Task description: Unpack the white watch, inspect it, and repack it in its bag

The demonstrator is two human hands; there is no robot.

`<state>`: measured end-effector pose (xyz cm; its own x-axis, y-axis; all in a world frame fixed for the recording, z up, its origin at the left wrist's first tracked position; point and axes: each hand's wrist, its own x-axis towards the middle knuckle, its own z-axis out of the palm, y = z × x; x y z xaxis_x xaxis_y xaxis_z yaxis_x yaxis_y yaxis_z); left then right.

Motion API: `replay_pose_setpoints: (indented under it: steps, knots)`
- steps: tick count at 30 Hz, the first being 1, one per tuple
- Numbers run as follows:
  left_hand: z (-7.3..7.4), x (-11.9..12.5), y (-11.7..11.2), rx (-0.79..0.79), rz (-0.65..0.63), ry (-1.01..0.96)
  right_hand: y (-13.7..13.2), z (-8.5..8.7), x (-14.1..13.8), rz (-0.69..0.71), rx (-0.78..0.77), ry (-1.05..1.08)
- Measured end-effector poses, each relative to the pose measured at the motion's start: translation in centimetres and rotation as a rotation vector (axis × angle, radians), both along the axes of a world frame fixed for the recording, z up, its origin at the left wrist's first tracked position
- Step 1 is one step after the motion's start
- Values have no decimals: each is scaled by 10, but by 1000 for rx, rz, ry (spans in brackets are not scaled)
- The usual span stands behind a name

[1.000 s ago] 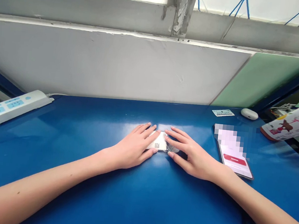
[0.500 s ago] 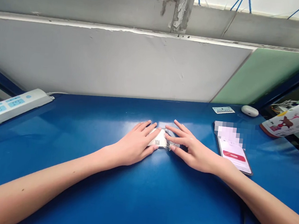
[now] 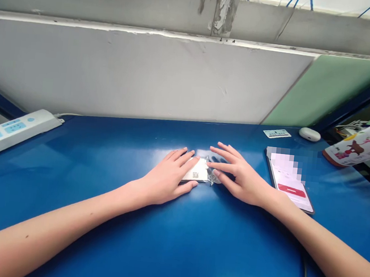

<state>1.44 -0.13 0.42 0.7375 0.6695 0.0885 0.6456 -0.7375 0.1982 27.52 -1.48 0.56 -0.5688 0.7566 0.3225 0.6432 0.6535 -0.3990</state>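
Observation:
A small flat white packet [image 3: 200, 170] with a printed square code lies on the blue table [image 3: 174, 238], with crinkled clear plastic at its right end. Across its left part rests my left hand [image 3: 169, 174], fingers stretched out and spread, covering some of it. My right hand [image 3: 234, 172] hovers beside the plastic end with its fingers apart, holding nothing. Whether its fingertips touch the plastic I cannot tell.
On the right lie a phone [image 3: 289, 180] with a lit screen, a small card [image 3: 277, 133] and a white earbud case [image 3: 309, 134]. A printed bottle [image 3: 359, 146] leans at the far right. A power strip [image 3: 14, 131] sits at the left.
My right hand has lifted and shifted slightly up and to the right, off the plastic end of the packet. The left hand has stayed on the packet.

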Motion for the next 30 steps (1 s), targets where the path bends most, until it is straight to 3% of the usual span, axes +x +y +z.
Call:
replay_pose_setpoints:
  steps: [3, 16, 22, 30]
  knots:
    - [-2, -2, 2, -4, -10, -29, 1, 1, 4, 5, 142, -89]
    - [-1, -9, 4, -48, -231, -231, 1, -6, 4, 76, 242, -63]
    - [0, -10, 0, -62, -266, -302, 0, 4, 4, 83, 204, 193]
    - [-1, -11, -2, -66, -116, -317, -7, 27, 5, -102, -26, 595]
